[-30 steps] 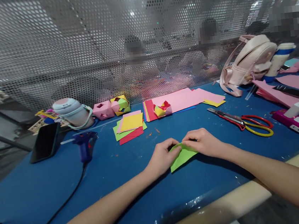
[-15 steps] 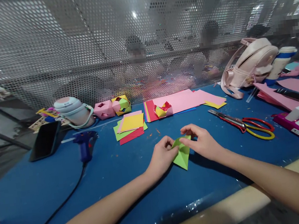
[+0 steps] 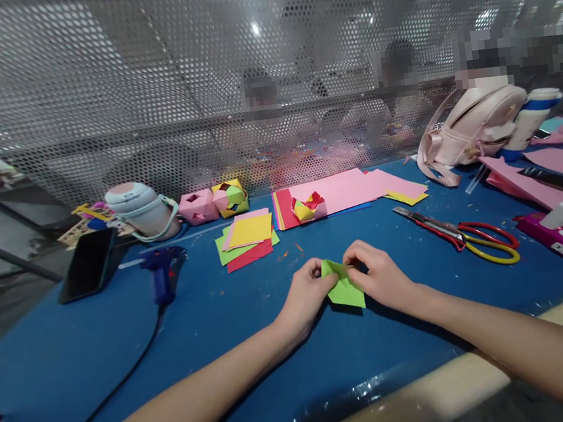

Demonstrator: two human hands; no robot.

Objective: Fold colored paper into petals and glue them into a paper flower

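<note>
A folded piece of green paper (image 3: 344,288) is held just above the blue table (image 3: 223,324), near its front middle. My left hand (image 3: 304,296) pinches its left corner with closed fingers. My right hand (image 3: 379,276) pinches its upper right part, fingers curled over the fold. Both hands meet over the paper's top edge.
Behind lie a stack of coloured paper squares (image 3: 246,236), pink sheets (image 3: 344,189) with a small folded piece (image 3: 307,207), paper cubes (image 3: 213,201), a blue glue gun (image 3: 163,270) with its cord, a phone (image 3: 88,263), a cutter and scissors (image 3: 470,235), and a pink backpack (image 3: 478,124). A mesh screen (image 3: 147,84) closes the back.
The green paper has been turned and folded smaller between my hands. It lay flat and long a second ago, then stood on a point, and now is a compact shape.
</note>
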